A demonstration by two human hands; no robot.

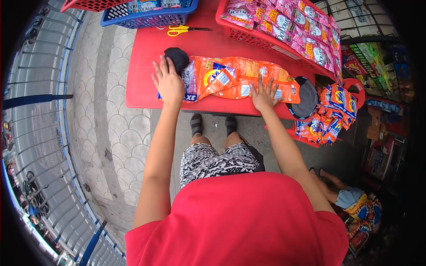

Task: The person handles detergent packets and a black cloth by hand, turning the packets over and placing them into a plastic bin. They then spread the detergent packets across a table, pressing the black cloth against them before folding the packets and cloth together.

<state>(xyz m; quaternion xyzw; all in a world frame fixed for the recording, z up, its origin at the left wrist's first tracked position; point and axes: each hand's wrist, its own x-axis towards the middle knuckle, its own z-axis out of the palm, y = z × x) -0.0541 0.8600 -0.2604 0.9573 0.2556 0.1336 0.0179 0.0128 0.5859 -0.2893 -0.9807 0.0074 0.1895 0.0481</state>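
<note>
A strip of orange detergent sachets (213,76) lies flat along the front of the red table (144,66). My left hand (171,83) rests on the strip's purple-and-orange left end, fingers spread and pointing away from me. Just beyond those fingertips sits a small rounded black thing (176,58). Farther right, my right hand (265,95) lies open on the same strip, its fingers fanned out over the printed labels. A grey cloth-like piece with a dark edge (304,97) is at the strip's right end.
Yellow-handled scissors (177,30) lie toward the back. A red basket (266,37) of pink sachets and a blue basket (146,20) stand behind. Bundled orange sachets (335,106) sit at the right. A person (359,208) is at lower right; metal bars (40,97) run along the left.
</note>
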